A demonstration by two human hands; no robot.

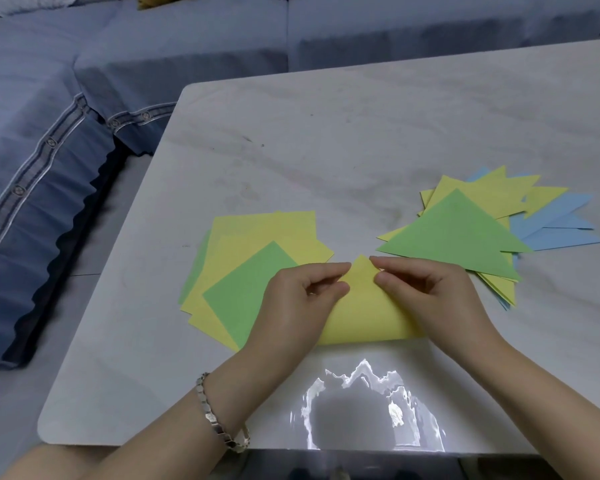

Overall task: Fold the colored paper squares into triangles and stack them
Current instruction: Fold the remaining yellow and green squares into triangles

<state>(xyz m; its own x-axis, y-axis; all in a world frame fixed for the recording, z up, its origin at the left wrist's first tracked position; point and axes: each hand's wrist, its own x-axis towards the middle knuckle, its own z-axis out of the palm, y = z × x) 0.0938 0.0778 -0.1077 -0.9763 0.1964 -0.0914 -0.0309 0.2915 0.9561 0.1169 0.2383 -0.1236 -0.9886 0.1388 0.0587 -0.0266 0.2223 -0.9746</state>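
Even, soft indoor light, fairly bright, with a cool bluish cast. A hard white glare patch sits on the glossy table (378,140) at its near edge, mirroring an overhead lamp around a dark blotch. Shadows are faint: thin ones under the hands and papers. Wide-angle distortion bends the table edges and the sofa (49,168). Detail is slightly soft all over, more so toward the corners

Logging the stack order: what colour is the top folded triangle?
Green triangle, seen in the head view.
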